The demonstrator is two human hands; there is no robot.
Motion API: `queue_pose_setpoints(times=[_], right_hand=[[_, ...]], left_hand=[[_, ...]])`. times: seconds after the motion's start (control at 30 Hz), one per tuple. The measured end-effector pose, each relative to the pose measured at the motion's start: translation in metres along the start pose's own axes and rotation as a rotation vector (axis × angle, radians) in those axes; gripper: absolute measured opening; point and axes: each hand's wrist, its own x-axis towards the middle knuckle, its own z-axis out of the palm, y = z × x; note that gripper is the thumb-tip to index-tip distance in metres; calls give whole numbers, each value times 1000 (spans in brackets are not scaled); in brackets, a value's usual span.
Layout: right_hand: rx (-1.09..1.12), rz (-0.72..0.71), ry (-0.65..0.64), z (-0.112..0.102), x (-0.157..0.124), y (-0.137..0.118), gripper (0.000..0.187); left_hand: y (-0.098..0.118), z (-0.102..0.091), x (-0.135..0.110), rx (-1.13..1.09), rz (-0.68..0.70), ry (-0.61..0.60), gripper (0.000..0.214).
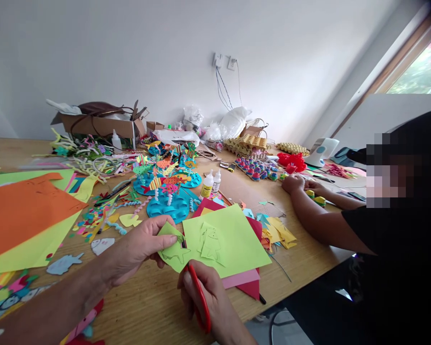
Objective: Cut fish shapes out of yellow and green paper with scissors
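My left hand pinches a piece of green paper between thumb and fingers; a fish outline is drawn on it. My right hand grips red-handled scissors just below and right of that piece. The blades are mostly hidden, so whether they touch the paper I cannot tell. Beside the held piece lies a light green sheet, with a smaller green cutout on it that also bears a drawn fish. Red and pink sheets show beneath the green one.
Blue bases carrying colourful paper fish stand ahead, beside glue bottles. Orange paper and a blue fish cutout lie left. Yellow scraps lie right. A co-worker's arms rest on the table at right.
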Motion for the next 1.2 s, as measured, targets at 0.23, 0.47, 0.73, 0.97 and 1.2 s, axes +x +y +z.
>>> queue_pose_setpoints(times=[0.23,0.47,0.73,0.97,1.2], right_hand=[[203,-12,-99,-3,5,15,51],[204,-13,-90,-3,4,14,51],[110,-50,-14,0,7,13,53],[80,-60,-9,0,5,12,51],[113,-77,-16,1,6,17,50]], left_hand=[[-6,-3,3,-82,-31,-33,26],[-6,2,0,-86,-35,11,28],[-16,2,4,-161,-15,15,24],[-18,1,4,-92,-36,38,20],[-18,6,2,-24,-30,60,21]])
